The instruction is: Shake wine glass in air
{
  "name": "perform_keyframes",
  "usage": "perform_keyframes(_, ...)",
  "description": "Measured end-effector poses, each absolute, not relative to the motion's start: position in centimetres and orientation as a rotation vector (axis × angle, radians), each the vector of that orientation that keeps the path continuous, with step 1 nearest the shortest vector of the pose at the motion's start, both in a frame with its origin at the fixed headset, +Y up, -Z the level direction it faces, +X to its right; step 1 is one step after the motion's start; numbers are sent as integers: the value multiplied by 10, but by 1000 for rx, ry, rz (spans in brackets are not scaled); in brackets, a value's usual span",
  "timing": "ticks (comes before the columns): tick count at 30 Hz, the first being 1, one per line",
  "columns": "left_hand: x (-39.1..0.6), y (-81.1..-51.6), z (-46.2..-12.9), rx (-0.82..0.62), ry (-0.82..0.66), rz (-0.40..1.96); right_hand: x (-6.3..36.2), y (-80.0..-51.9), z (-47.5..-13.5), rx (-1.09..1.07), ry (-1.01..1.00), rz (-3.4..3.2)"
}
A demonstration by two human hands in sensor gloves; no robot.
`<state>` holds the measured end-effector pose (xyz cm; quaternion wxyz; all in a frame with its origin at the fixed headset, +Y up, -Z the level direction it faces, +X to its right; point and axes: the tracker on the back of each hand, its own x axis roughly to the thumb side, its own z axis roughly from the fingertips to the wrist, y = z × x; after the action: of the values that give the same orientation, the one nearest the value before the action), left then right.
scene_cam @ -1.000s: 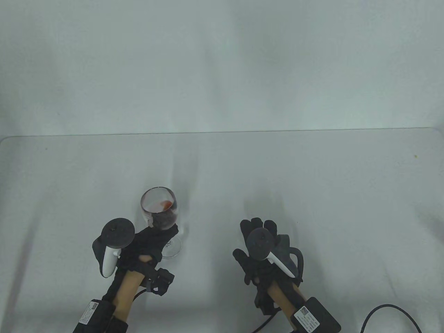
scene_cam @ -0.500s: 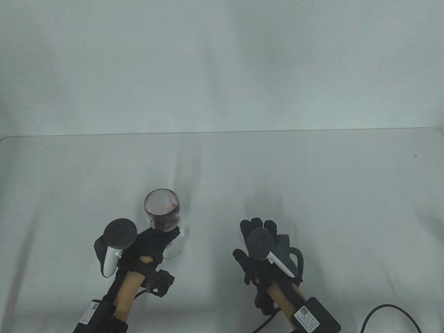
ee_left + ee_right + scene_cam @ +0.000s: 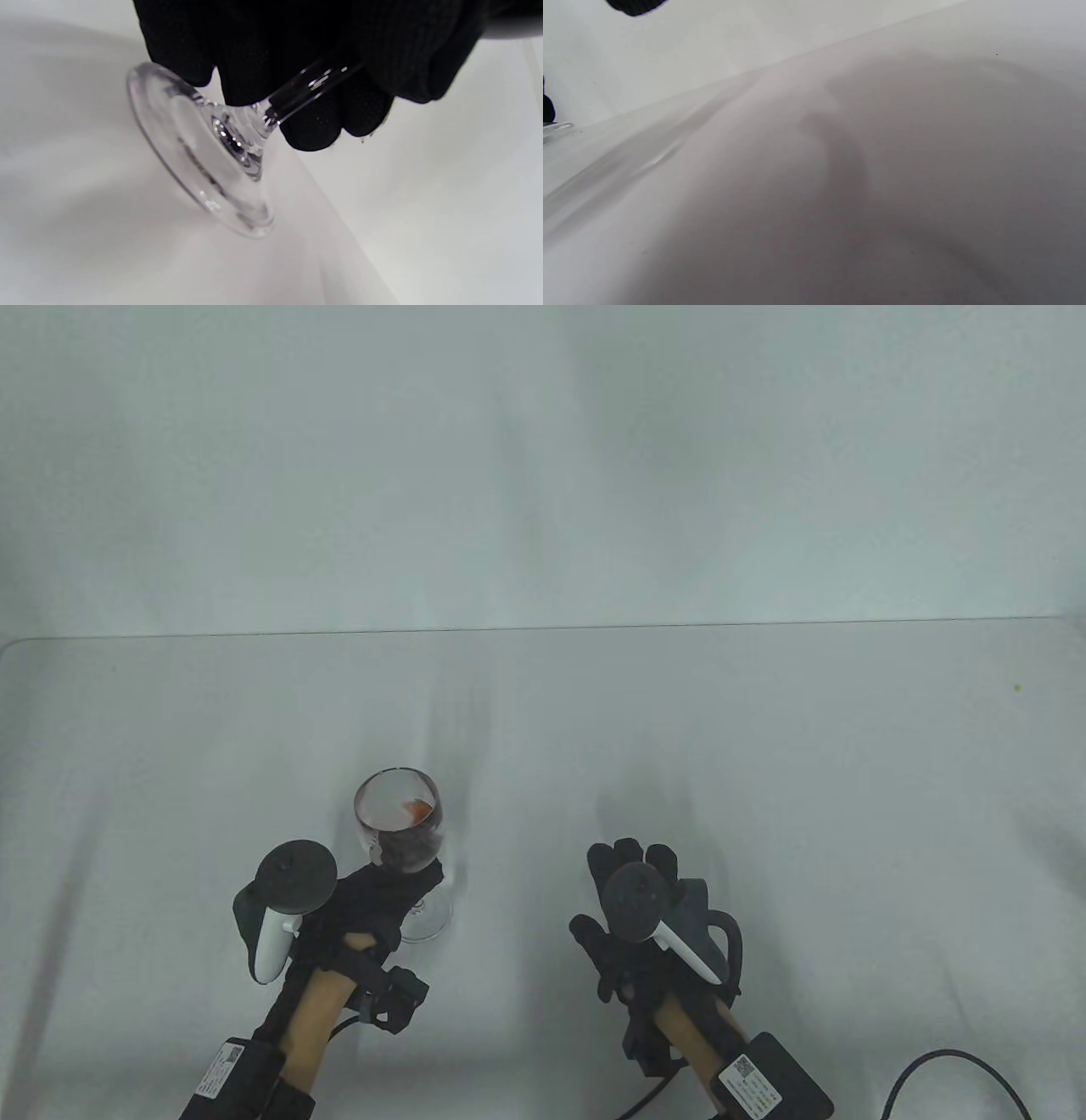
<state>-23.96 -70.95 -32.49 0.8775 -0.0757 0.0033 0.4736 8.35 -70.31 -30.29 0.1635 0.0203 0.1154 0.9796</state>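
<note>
Both hands sit low in the table view, and only the left one has shifted since half a second ago. The left hand grips the stem of the wine glass, its gloved fingers wrapped round the stem just above the foot, as the left wrist view shows. Against the earlier frame the hand and glass have drifted a little to the right, the foot now lies slightly further right, and the red liquid has slid from the right wall of the bowl toward its far side. In the left wrist view the foot is tilted on edge with shadowed cloth beneath it; whether it touches the table cannot be told there. The right hand lies palm down on the white table with fingers spread and relaxed, gripping nothing, in the same place as before. It is well apart from the glass, with bare cloth between them. Beyond the glass the table runs open to its far edge, and wide room lies to the left and right of both hands. A black cable curls at the near right corner, well clear of the hands.
</note>
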Motion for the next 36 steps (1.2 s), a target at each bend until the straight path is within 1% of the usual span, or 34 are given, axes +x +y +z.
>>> perform_keyframes(3,-238,-710,-325,-171,-28,938,83,-703,-303,57,333,2795)
perform_keyframes(7,-238,-709,-325,-160,1,993,83,-703,-303,57,328,2793)
perform_keyframes(10,-237,-710,-325,-174,-30,925,83,-703,-303,53,330,2794)
perform_keyframes(14,-239,-710,-325,-167,1,998,83,-703,-303,53,326,2792)
perform_keyframes(17,-238,-709,-325,-173,-32,918,83,-703,-303,54,332,2795)
perform_keyframes(21,-238,-710,-325,-167,1,1015,83,-703,-303,55,328,2793)
perform_keyframes(24,-237,-709,-325,-171,-37,908,83,-703,-303,54,331,2794)
perform_keyframes(28,-237,-710,-325,-169,-6,1005,84,-703,-303,54,332,2793)
perform_keyframes(32,-237,-710,-324,-173,-39,910,84,-703,-303,55,332,2793)
perform_keyframes(36,-238,-710,-324,-172,3,1007,84,-703,-303,55,337,2795)
